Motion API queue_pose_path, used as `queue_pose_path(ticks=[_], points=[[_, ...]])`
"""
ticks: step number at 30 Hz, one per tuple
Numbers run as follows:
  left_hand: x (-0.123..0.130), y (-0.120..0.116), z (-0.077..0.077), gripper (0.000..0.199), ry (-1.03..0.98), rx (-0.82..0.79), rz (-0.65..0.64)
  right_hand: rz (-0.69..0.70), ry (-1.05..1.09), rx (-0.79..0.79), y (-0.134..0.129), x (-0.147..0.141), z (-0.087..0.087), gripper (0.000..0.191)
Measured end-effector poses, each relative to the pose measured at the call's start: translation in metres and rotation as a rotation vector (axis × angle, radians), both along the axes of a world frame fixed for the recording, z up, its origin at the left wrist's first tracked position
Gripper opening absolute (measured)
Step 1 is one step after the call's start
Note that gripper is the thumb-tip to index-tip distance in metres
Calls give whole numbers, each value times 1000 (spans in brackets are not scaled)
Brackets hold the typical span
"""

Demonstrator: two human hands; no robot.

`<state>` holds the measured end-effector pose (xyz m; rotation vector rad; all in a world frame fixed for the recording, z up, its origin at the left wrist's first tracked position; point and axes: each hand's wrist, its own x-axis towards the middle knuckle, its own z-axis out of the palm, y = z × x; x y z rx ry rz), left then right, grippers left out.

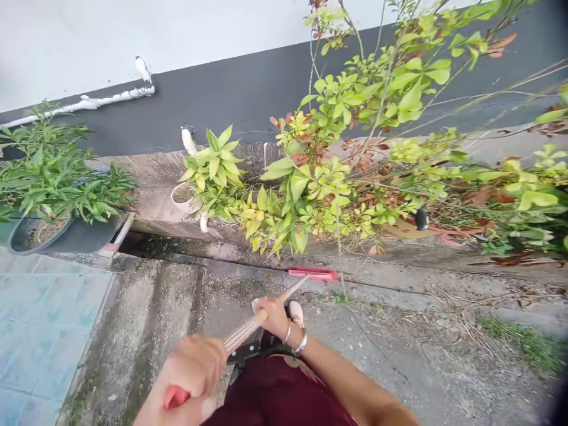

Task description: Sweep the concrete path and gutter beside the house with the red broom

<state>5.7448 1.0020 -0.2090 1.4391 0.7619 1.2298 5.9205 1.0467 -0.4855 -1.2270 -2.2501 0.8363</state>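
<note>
My left hand (190, 367) is closed round the upper end of a long-handled broom (246, 332), near the bottom left of the view. A red end shows inside that fist. Farther down the pale handle, my right hand (273, 316) grips it, with bangles at the wrist. The handle slants away to the right. Its narrow red head (313, 274) rests at the edge of the concrete, beside the gutter below the plants. The bristles cannot be made out from above.
An open drain (151, 245) runs along the wall's foot. Potted plants, including a small white pot (185, 198) and a large dark pot (39, 231), line the ledge. Concrete steps (146, 319) and pale blue tiles (48, 331) lie left. Dry stalks (461, 313) lie right.
</note>
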Motion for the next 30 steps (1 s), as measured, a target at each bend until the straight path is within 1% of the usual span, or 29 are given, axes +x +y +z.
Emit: queue_pose_path(ticks=[2,3,4,5,7,10,12,13,15,17,20,21,22,24,26,27,28,30], points=[[12,-11,16,44,113,56,44,100,137,1,4,-24,6,38],[21,-14,19,44,187,78,45,162,203,-5,8,-36,5,39],[30,-15,18,44,261,89,32,225,259,-13,14,-48,2,39],[39,-13,12,43,338,87,12,284,298,-23,21,-58,-3,40],[56,2,-9,38,509,97,-20,370,332,-44,39,-77,-18,41],[73,38,-52,36,686,155,-12,409,332,-63,72,-88,-47,44],[79,59,-74,37,710,166,-31,397,337,-62,87,-80,-62,45],[82,65,-81,37,707,157,-53,377,337,-54,91,-71,-67,45],[88,66,-84,39,697,130,-131,313,328,-20,89,-43,-72,47],[95,56,-79,43,675,107,-232,253,312,20,78,-10,-69,49],[105,33,-64,50,614,94,-357,231,290,73,52,35,-54,48],[105,25,-58,50,575,97,-368,224,283,94,44,44,-48,47],[104,19,-52,51,533,96,-346,215,278,116,37,51,-42,45],[94,9,-38,49,444,66,-222,180,275,144,26,53,-30,44],[78,0,-20,49,343,22,-54,148,282,134,18,44,-19,43],[69,-5,-12,50,306,3,7,150,287,117,15,37,-14,43],[61,-10,-4,51,298,-9,36,162,292,91,12,29,-8,44],[50,-21,8,54,342,-2,20,241,306,25,10,11,1,45]])
